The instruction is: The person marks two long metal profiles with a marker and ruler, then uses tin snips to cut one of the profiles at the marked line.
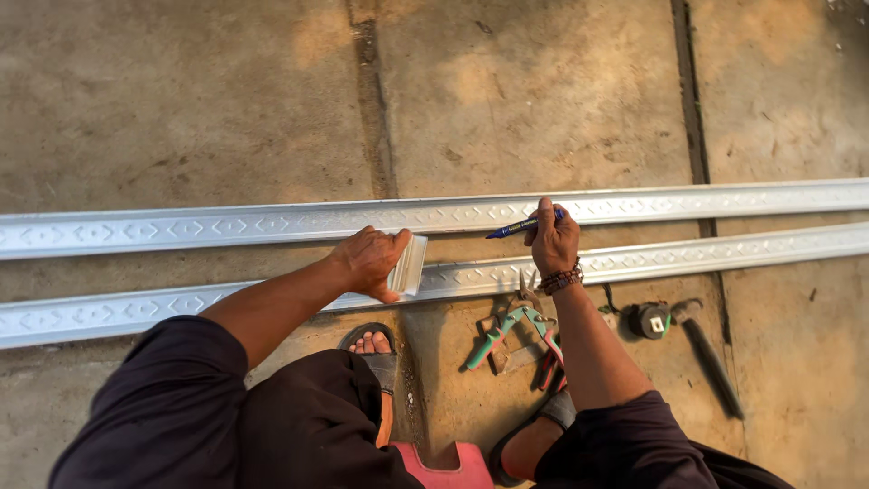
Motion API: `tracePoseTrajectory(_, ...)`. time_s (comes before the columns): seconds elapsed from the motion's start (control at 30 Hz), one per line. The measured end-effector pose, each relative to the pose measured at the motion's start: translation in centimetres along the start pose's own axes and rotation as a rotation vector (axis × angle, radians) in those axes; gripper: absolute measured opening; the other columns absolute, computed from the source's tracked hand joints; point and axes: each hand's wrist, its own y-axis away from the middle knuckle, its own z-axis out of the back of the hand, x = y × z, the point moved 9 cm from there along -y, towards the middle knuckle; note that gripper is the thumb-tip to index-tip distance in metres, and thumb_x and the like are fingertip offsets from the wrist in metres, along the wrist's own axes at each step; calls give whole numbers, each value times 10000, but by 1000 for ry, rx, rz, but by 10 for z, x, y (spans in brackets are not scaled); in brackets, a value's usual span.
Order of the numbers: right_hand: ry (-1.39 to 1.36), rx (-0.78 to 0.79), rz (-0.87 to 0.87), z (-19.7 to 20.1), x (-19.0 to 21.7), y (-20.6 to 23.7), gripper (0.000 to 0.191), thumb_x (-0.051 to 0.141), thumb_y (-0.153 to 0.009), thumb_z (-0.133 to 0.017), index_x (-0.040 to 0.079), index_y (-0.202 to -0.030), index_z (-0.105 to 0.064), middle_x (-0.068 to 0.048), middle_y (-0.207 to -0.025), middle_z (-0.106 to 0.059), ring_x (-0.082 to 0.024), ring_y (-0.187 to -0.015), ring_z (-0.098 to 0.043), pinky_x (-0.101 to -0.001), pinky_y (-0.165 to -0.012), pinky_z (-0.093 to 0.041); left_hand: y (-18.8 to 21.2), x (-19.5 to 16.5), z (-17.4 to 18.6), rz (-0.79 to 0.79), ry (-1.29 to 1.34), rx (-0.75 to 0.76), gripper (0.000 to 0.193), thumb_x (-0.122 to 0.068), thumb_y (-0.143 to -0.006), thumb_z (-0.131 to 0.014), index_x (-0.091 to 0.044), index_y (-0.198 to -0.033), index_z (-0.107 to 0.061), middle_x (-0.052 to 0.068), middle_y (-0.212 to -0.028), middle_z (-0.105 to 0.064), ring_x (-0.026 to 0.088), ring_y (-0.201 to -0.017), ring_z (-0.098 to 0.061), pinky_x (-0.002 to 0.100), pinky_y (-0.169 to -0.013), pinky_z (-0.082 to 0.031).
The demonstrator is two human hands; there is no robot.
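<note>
Snips [511, 330] and tape measure [650, 320] beside right hand [553, 241]

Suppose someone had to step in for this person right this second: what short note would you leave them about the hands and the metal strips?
Left hand: grips a short metal piece set against the near metal strip.
Right hand: holds a blue marker, its tip pointing left beside the far metal strip.
Both strips lie side by side, apart, on the concrete floor. Green-handled snips, a tape measure and a dark hand tool lie on the floor below the right forearm.
Done: I cannot make out any drawn mark on either strip.
Left: probably marking, though that is a guess.
</note>
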Motion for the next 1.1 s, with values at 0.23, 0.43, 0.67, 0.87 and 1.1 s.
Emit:
tracePoseTrajectory(0.23,52,-16,-138,56,1,16,517,501,-1027,-560,61,-758,-596,-34,-537,-576,-111,-443,-576,-269,-404,-440,-6,-136,2,-281,-171,247,920,-524,-542,-933,34,-1113,-476,184,-812,-707,384,-841,-716,455,-739,-577)
tracePoseTrajectory(0.43,12,17,-214,75,0,43,596,576,-1009,-549,50,-728,-553,-33,-548,-574,-130,-450,-596,-281,-412,-479,-22,-265,-71,-401,10,231,977,-585,-625,-878,75,-1205,-453,229,-867,-713,411,-888,-718,443,-793,-588)
tracePoseTrajectory(0.67,87,-49,-280,133,-20,99,618,616,-978,-548,51,-731,-578,-64,-544,-587,-159,-457,-619,-314,-434,-506,-48,-287,-176,-122,66,314,1020,-592,-643,-889,54,-1294,-442,250,-1002,-706,411,-1005,-690,474,-888,-567)
tracePoseTrajectory(0.87,82,-183,-427,199,-64,149,605,532,-992,-589,-9,-725,-629,-106,-604,-641,-181,-479,-651,-328,-456,-550,-43,-280,-212,-54,-155,326,1173,-550,-638,-907,62,-1443,-313,206,-1117,-722,365,-1078,-698,448,-936,-566)
tracePoseTrajectory(1.1,-315,-503,-618,257,-138,174,365,311,-969,-640,-37,-864,-602,-144,-705,-667,-225,-505,-647,-395,-459,-542,-42,-277,-197,73,-47,379,1303,-564,-641,-908,-13,-1530,-131,229,-1262,-622,389,-1178,-618,487,-1006,-504)
